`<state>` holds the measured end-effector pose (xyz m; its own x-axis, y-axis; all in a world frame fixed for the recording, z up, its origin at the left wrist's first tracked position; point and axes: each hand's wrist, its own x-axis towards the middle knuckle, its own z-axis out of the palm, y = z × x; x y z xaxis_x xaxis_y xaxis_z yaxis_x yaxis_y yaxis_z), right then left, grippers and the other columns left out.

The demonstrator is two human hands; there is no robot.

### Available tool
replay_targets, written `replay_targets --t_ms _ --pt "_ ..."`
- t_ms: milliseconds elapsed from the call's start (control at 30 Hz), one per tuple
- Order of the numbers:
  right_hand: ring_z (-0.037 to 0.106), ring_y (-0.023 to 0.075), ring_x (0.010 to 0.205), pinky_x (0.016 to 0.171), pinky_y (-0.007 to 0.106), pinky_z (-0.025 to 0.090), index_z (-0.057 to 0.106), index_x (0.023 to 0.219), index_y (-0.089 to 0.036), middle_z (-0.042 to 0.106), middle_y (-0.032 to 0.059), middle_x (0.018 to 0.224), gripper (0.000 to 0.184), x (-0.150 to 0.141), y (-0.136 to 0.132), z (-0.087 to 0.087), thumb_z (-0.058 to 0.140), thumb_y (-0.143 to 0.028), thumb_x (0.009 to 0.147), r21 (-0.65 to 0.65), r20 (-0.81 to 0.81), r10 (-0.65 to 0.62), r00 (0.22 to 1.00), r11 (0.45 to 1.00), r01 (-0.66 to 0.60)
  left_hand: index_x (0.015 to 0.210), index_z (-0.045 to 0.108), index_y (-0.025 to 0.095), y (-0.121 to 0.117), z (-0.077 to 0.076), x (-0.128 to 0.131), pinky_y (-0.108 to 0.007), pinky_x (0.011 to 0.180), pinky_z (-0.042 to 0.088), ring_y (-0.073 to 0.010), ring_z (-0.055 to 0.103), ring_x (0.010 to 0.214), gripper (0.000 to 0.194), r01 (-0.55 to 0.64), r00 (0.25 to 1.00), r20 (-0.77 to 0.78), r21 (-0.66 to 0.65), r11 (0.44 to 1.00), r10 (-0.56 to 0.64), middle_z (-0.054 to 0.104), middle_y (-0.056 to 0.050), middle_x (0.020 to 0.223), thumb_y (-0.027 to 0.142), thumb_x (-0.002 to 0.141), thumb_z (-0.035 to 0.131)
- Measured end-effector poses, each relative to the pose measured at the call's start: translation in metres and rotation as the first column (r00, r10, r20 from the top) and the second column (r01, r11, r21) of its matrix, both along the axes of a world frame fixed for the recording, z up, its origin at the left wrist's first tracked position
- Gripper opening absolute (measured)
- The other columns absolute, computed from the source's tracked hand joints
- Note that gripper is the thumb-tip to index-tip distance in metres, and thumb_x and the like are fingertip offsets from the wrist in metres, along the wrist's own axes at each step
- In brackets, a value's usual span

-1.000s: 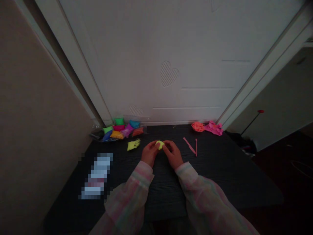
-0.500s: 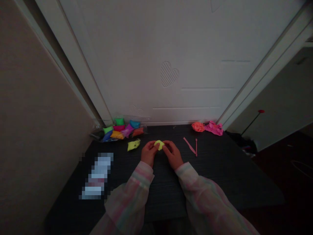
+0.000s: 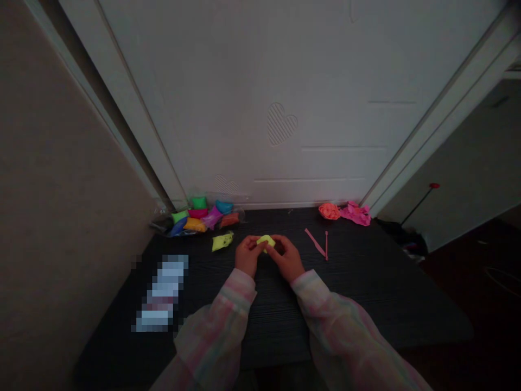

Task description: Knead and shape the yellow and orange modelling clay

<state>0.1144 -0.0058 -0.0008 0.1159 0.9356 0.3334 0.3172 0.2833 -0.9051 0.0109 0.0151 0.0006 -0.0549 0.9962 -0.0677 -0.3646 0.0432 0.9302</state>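
A small lump of yellow modelling clay (image 3: pixel 266 240) is pinched between both hands over the middle of the dark table. My left hand (image 3: pixel 247 256) grips its left side, thumb on the near face. On the right side my right hand (image 3: pixel 288 257) holds it too, its thumb close to the other thumb. The fingers behind the lump are partly hidden. Left of my left hand lies a crumpled yellow clay packet (image 3: pixel 222 241). Two thin pink modelling tools (image 3: pixel 316 243) rest in a V to the right of my right hand.
Several coloured clay packets (image 3: pixel 195 224) in clear plastic lie at the back left. An orange clay piece (image 3: pixel 329 211) and a pink clay piece (image 3: pixel 355 213) sit at the back right. A blurred-out flat object (image 3: pixel 165 293) lies left on the table (image 3: pixel 366 304). A white panel (image 3: pixel 228 108) rises behind.
Both thumbs have shifted closer together on the yellow clay, and its visible outline has changed slightly. Everything else on the table has stayed in place.
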Motion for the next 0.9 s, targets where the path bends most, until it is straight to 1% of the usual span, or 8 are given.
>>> replay_targets --t_ms 233,433,567,767,900 --pt "0.05 0.0129 0.065 0.06 0.027 0.042 0.053 0.082 -0.018 0.055 0.0029 0.076 0.023 -0.0001 0.0024 0.0001 0.051 -0.032 0.063 -0.016 -0.071 -0.002 0.997 1.0 0.0 0.064 0.054 0.014 0.0012 -0.0042 0.0022 -0.022 0.059 0.037 -0.0078 0.052 0.053 0.021 0.018 0.999 0.045 -0.034 0.999 -0.017 0.059 0.001 0.058 0.017 0.047 0.064" --pt "0.051 0.0138 0.067 0.062 0.028 0.041 0.052 0.079 -0.018 0.055 0.0027 0.075 0.021 0.0004 0.0052 -0.0025 0.05 -0.032 0.064 -0.048 -0.107 -0.005 0.994 0.999 0.0 0.07 0.054 0.015 0.0019 -0.0096 0.0035 -0.023 0.062 0.039 -0.0095 0.054 0.06 0.025 0.05 0.989 0.138 -0.06 0.997 -0.041 0.06 0.0 0.066 0.016 0.047 0.064" --pt "0.051 0.0135 0.066 0.061 0.027 0.041 0.051 0.078 -0.018 0.055 0.0018 0.072 0.019 0.0015 0.0049 -0.002 0.05 -0.032 0.064 -0.058 -0.151 -0.016 0.988 0.998 0.007 0.074 0.054 0.014 0.0007 -0.0086 0.0042 -0.024 0.065 0.039 -0.0104 0.054 0.065 0.028 0.089 0.982 0.173 -0.068 0.994 -0.076 0.06 -0.001 0.071 0.016 0.048 0.064" --pt "0.05 0.0117 0.061 0.059 0.025 0.04 0.051 0.072 -0.017 0.053 -0.0002 0.066 0.017 0.0027 0.0049 -0.0002 0.051 -0.031 0.063 -0.068 -0.202 -0.029 0.979 0.998 0.016 0.075 0.055 0.013 -0.0013 -0.0048 0.0054 -0.023 0.065 0.04 -0.0089 0.054 0.065 0.028 0.115 0.974 0.208 -0.095 0.989 -0.093 0.059 0.0 0.071 0.016 0.049 0.064" --pt "0.05 0.0118 0.062 0.059 0.025 0.04 0.051 0.072 -0.017 0.054 -0.0003 0.067 0.018 0.0039 0.0061 -0.0011 0.051 -0.032 0.063 -0.081 -0.237 -0.074 0.969 0.995 0.056 0.077 0.056 0.013 -0.0035 -0.0019 0.0061 -0.024 0.07 0.04 -0.0094 0.053 0.071 0.028 0.202 0.957 0.235 -0.118 0.972 -0.17 0.059 -0.001 0.075 0.015 0.05 0.063"
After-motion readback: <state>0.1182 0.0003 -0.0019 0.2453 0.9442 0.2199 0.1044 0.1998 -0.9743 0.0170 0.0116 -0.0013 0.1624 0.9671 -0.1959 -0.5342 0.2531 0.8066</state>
